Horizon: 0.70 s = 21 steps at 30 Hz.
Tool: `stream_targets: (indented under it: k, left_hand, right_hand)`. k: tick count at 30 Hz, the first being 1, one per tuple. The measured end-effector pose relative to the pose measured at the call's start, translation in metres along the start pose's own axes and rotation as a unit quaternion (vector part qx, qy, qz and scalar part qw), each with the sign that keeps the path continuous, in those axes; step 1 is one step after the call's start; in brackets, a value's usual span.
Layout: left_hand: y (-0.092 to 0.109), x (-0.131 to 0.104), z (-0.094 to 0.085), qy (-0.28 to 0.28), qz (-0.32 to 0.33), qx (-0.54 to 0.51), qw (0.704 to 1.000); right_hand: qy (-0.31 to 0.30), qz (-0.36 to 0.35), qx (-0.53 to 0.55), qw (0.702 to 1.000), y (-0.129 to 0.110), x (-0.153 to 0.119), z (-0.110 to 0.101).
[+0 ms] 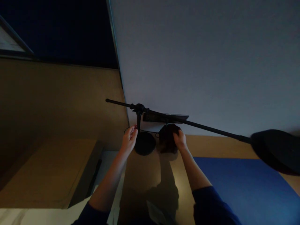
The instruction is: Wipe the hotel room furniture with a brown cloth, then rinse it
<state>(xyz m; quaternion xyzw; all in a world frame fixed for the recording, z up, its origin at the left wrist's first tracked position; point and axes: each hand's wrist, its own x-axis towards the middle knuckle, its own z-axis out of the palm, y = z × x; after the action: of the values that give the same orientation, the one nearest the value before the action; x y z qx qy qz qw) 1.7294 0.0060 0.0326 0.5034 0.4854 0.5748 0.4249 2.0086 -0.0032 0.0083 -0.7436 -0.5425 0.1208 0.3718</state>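
Observation:
A black lamp stand [139,120] rises from a round dark base [145,143] on the wooden surface. Its long arm [211,129] reaches right to a wide dark shade [276,150]. My left hand [130,137] is at the stand's lower post, fingers bent around or beside it; the contact is too dark to make out. A dark reddish-brown cloth [168,139] is bunched in my right hand [180,139], just right of the base. Behind the cloth stands a thin dark panel [153,117]. A thin cable [150,131] runs between the hands.
A pale grey partition [206,62] stands behind. On the right lies a blue mat [246,187]. A brown box-like piece [47,172] is at the lower left, beside a wooden panel [58,97]. Something pale [156,214] shows at the bottom edge.

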Motion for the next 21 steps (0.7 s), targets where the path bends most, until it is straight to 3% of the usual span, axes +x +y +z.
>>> stream_targets:
  k: [2, 4, 7, 10, 13, 16, 19, 21]
  left_hand:
    - [-0.002, 0.000, -0.002, -0.012, 0.014, 0.002, 1.000]
    - [-0.005, 0.000, -0.001, -0.019, 0.020, 0.015, 1.000]
    - [-0.010, 0.001, 0.006, -0.009, 0.024, 0.048, 0.999]
    - [-0.011, 0.004, 0.012, -0.011, 0.034, 0.088, 0.995]
    - [-0.008, 0.007, 0.009, -0.023, 0.036, 0.118, 0.992]
    - [-0.004, 0.009, 0.001, -0.041, 0.046, 0.162, 0.985]
    - [-0.001, 0.012, -0.003, -0.070, 0.053, 0.213, 0.973]
    - [0.000, 0.015, -0.003, -0.087, 0.059, 0.246, 0.963]
  right_hand:
    - [0.017, -0.022, -0.009, 1.000, -0.007, -0.010, -0.017]
    - [0.010, -0.099, -0.033, 0.994, -0.026, -0.009, -0.031]
    - [-0.066, -0.231, -0.087, 0.967, -0.064, 0.009, -0.038]
    - [-0.106, -0.218, -0.128, 0.962, -0.080, 0.019, -0.032]
    - [-0.055, -0.150, -0.069, 0.985, -0.062, -0.006, -0.024]
    - [-0.005, -0.119, 0.071, 0.990, -0.028, -0.057, -0.016]
    - [-0.048, -0.101, 0.138, 0.984, -0.006, -0.104, 0.002]
    - [-0.096, -0.093, 0.125, 0.983, -0.004, -0.121, 0.023]
